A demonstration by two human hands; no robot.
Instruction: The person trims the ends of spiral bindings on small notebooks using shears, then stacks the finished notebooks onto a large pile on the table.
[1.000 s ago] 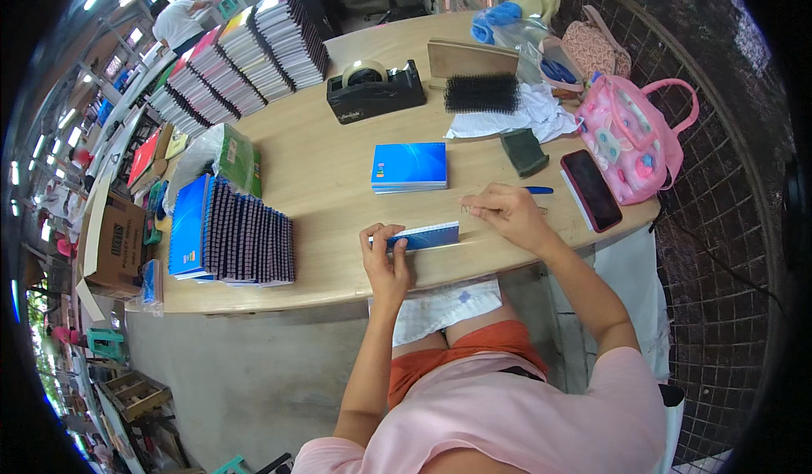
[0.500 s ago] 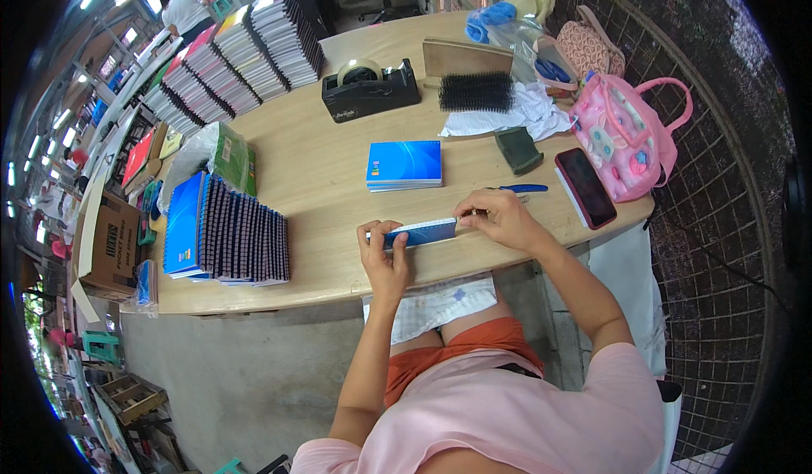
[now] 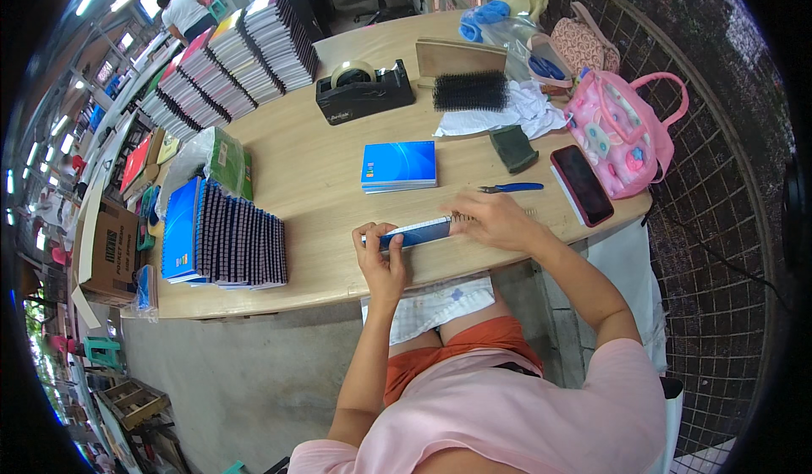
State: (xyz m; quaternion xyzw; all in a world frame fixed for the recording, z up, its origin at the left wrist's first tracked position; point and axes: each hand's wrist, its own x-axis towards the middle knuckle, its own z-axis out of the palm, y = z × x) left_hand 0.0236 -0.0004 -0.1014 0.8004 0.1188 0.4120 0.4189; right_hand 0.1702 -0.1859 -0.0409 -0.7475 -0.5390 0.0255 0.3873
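Note:
A small blue notebook (image 3: 421, 234) is tipped up on its edge just above the near side of the table. My left hand (image 3: 382, 258) grips its left end between thumb and fingers. At the other end, my right hand (image 3: 499, 220) has its fingers closed on a thin wire coil (image 3: 461, 218), which lies against the notebook's upper right corner. Part of the coil is hidden by the fingers. Beyond the hands rests a short stack of blue notebooks (image 3: 399, 166). Blue-handled pliers (image 3: 518, 187) lie just past my right hand.
Spiral-bound blue notebooks (image 3: 241, 233) are stacked at left, with taller notebook stacks (image 3: 245, 47) behind. A black tape dispenser (image 3: 365, 95), a dark bristly block (image 3: 470, 91), a dark green block (image 3: 513, 148), a phone (image 3: 582, 185) and a pink bag (image 3: 622, 136) stand farther back and right.
My right hand has turned over at the notebook's right end, and more of the coil shows beside its fingers. My left hand still holds the notebook in nearly the same place.

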